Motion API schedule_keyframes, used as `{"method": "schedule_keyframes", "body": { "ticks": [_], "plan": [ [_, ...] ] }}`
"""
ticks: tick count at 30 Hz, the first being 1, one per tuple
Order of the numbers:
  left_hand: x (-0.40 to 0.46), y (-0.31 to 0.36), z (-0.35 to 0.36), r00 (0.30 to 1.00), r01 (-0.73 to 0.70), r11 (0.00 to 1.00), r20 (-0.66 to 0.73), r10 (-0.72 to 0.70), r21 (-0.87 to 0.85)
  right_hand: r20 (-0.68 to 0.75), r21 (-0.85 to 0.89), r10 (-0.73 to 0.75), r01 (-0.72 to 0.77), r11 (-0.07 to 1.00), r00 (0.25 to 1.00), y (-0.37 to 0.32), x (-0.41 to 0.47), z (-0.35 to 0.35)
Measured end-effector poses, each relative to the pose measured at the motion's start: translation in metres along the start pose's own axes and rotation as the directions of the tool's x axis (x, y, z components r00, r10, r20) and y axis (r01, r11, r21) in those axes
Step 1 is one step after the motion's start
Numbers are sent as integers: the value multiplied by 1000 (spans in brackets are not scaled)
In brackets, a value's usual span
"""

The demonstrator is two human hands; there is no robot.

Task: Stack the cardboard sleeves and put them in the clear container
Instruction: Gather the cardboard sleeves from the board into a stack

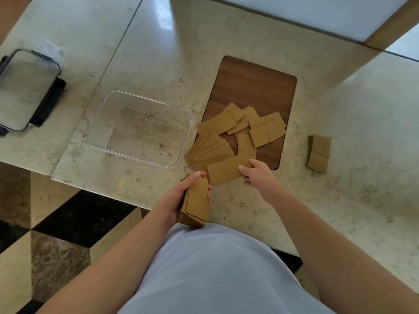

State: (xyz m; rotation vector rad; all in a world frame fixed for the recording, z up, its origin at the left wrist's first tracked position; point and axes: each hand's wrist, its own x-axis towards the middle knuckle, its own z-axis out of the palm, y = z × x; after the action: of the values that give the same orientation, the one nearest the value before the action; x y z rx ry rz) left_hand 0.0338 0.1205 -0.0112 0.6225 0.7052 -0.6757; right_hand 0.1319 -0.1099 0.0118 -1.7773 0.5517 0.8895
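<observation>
Left hand (181, 196): fingers wrapped tight around a stack of cardboard sleeves (196, 205), held near the counter's edge.
Right hand (258, 175): thumb and fingertips pinching the near end of one flat sleeve (224, 172) lying on the counter.
Loose sleeves (240, 132): scattered, overlapping, across the wooden board (251, 87) and the marble counter (340, 132).
Small pile (319, 153): apart, off to the right.
Clear container (140, 128): just left of the sleeves, nothing inside.
Lid (27, 89): far left.

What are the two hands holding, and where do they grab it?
The left hand grips a stack of cardboard sleeves around its upper end. The right hand pinches the right edge of one loose sleeve lying on the counter.
</observation>
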Motion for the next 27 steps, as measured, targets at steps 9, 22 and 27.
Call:
{"method": "schedule_keyframes", "body": {
  "ticks": [9, 22, 27],
  "plan": [
    [4, 1, 19, 996, 31, 983, -90, -14, 181, 135, 105, -95, 81, 991, 986, -6, -31, -2],
    [-3, 4, 30, 1000, -25, 965, 1, 26, 261, 490, -484, -1, 274, 831, 872, -13, -52, 16],
    [-3, 2, 28, 998, -51, 978, -8, 54, 204, 452, -349, 8, 169, 922, 892, -6, -55, 17]
  ]
}}
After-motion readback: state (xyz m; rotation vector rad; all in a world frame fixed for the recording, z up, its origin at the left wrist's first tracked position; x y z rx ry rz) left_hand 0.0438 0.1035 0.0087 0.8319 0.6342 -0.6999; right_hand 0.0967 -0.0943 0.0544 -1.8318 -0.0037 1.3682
